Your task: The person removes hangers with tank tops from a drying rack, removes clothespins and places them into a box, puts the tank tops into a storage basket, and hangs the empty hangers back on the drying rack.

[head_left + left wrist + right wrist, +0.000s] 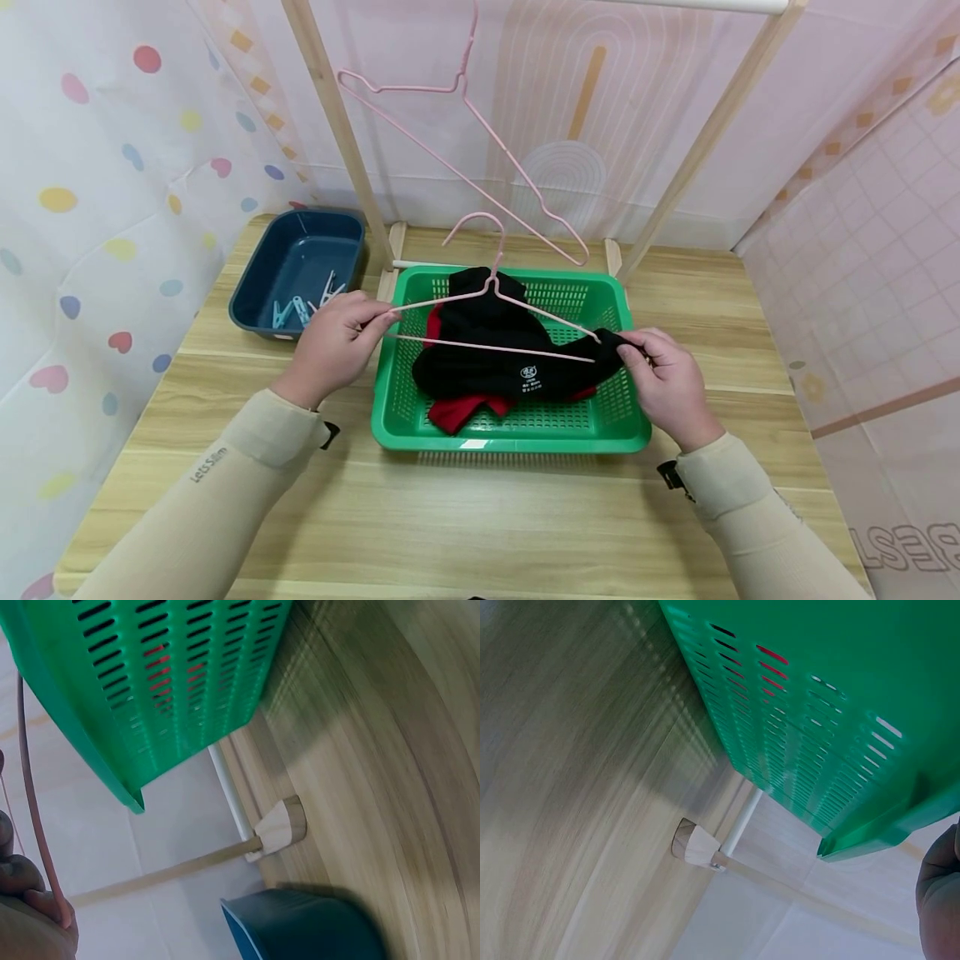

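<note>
A pink wire hanger (495, 268) is held over the green basket (512, 444), hook upward. My left hand (337, 337) pinches its left end; the left wrist view shows the pink wire against the fingers. On the right, my right hand (667, 379) pinches the edge of a black garment (480, 371) with white print, at the hanger's right end. The hanger's lower bar crosses in front of the cloth, and its right tip meets the pinched part. Most of the garment lies bunched in the basket, with red cloth (457, 412) showing under it.
A second pink hanger (517, 162) hangs behind from above. A wooden rack with posts (337, 117) and a white top bar (712, 4) stands behind the basket. At the left, a dark blue bin (300, 225) holds several clothespins (302, 310). Everything stands on a wooden table (480, 517).
</note>
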Available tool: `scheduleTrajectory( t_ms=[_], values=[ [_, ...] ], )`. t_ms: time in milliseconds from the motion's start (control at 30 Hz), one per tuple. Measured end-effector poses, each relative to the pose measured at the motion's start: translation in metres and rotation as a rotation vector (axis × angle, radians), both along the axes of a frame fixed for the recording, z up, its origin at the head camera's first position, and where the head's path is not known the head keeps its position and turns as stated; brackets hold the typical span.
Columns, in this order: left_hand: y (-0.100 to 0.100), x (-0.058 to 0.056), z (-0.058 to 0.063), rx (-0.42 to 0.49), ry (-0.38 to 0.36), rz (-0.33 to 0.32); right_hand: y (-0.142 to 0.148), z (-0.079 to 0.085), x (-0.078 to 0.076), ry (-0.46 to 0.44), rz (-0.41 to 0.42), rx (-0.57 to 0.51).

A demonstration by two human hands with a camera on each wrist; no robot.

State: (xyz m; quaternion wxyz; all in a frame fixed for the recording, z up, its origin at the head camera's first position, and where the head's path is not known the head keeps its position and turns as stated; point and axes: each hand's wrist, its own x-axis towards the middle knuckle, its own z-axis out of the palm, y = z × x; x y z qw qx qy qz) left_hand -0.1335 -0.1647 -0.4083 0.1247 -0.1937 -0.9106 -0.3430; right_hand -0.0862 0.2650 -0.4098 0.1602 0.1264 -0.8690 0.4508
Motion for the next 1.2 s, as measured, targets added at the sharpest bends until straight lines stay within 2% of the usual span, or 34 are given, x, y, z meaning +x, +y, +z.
scheduleTrajectory(
  t_ms=[167, 533, 833, 1200],
  values=[
    [-0.008, -0.001, 0.000, 0.024, 0.016, 0.000, 0.001, -0.001, 0.000, -0.005, -0.031, -0.011],
    [-0.025, -0.005, 0.001, 0.051, 0.028, 0.044, 0.002, -0.004, 0.000, -0.025, -0.086, 0.006],
    [-0.039, -0.007, 0.001, 0.108, 0.053, 0.064, 0.004, -0.007, -0.001, -0.034, -0.107, 0.017],
    [-0.047, -0.010, 0.006, 0.160, 0.069, 0.066, 0.005, -0.009, -0.001, -0.064, -0.124, 0.064]
  ],
)
